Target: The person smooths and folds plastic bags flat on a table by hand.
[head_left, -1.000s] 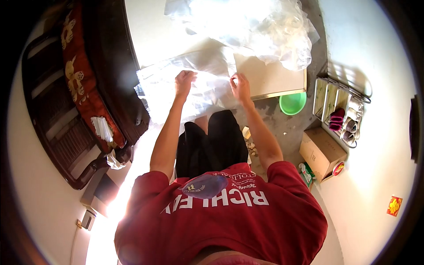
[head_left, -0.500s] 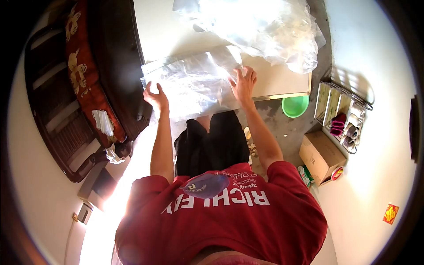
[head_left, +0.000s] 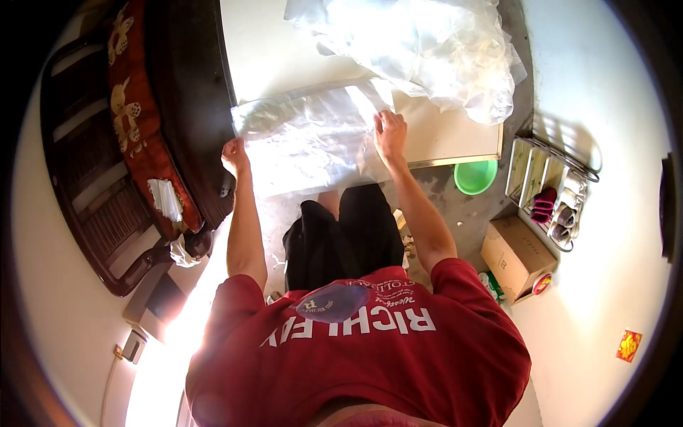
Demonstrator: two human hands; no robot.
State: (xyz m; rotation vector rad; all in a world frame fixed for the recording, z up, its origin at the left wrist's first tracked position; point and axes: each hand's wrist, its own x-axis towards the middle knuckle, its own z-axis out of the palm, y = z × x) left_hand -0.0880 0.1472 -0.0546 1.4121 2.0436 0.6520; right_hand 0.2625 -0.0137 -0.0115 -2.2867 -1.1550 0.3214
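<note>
A: Start closest in. What are the 2 hands doing?
B: The left hand [head_left: 235, 158] has its grip pinched on the left edge of a clear, flat plastic sheet [head_left: 309, 139]. The right hand [head_left: 390, 136] has its grip bunched on the same plastic near the right end.
A: Where is that plastic?
B: Spread between the hands, over the near edge of a pale, flat-topped desk [head_left: 449, 132] and just beyond the knees. Whether it's a bag or a single layer, I can't tell.
A: And the containers?
B: Just by the desk's near edge, a round, bright green basin [head_left: 475, 178] stands on the floor, partly hidden. To the right is a brown, oblong cardboard box [head_left: 514, 250]; I can't see what it holds. Beyond that, a dark-framed rack with pale slats [head_left: 532, 173] carries dark red shoes [head_left: 544, 205] and white-and-grey shoes [head_left: 567, 203].
A: Farthest out?
B: A crumpled, translucent plastic heap [head_left: 462, 71] on the desk, glaring white in places.
</note>
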